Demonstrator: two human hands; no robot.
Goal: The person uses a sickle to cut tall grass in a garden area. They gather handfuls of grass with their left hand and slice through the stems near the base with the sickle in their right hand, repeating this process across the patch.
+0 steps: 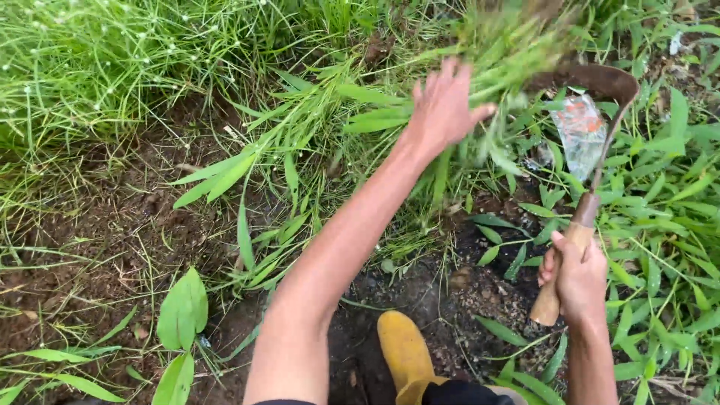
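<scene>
Wooden-handled sickle (583, 187) gripped by right hand (576, 277); left hand (442, 109) spread, seemingly touching grass (517, 52)

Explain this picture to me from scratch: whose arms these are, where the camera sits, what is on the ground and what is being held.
There is no machine here. One camera is worn on a person's head and looks down, so both bare arms belong to the wearer. The left hand reaches forward with fingers spread into a tuft of long green grass, which is blurred, so whether it has a firm grip on the blades is unclear. The right hand is closed around the wooden handle of a sickle, whose dark curved blade points up toward the grass. Below is dark bare soil with broad-leaved weeds around it. A crumpled clear plastic wrapper lies among the leaves near the blade. The yellow shape at the bottom is the wearer's rubber boot.
</scene>
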